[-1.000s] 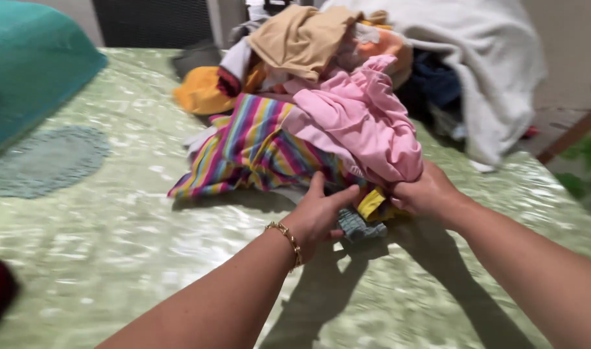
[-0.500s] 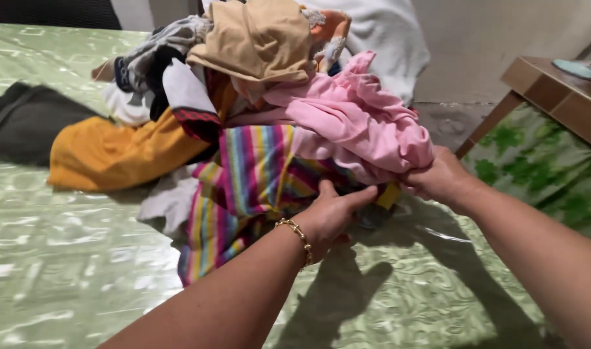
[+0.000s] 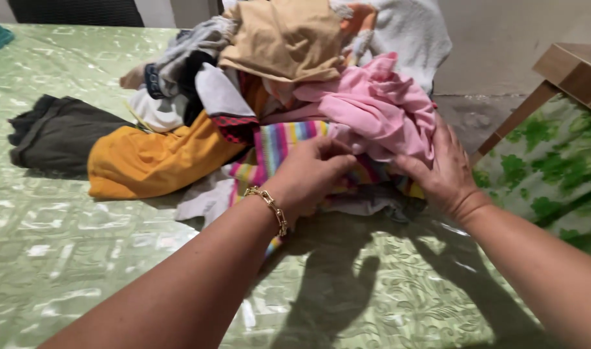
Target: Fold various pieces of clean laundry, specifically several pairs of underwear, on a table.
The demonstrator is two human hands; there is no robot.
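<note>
Both hands worked the pile: the left hand (image 3: pixel 311 173) pinched the striped cloth (image 3: pixel 277 143) while the right hand (image 3: pixel 443 169) lay fingers-spread against the pink garment (image 3: pixel 379 110).

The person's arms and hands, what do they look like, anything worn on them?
Both forearms are bare, with no sleeves in view. The left hand has a gold chain-link bracelet at the wrist. The right hand shows no bracelet, watch or glove; rings cannot be made out.

Head camera looks down, close over table (image 3: pixel 82 258).
</note>
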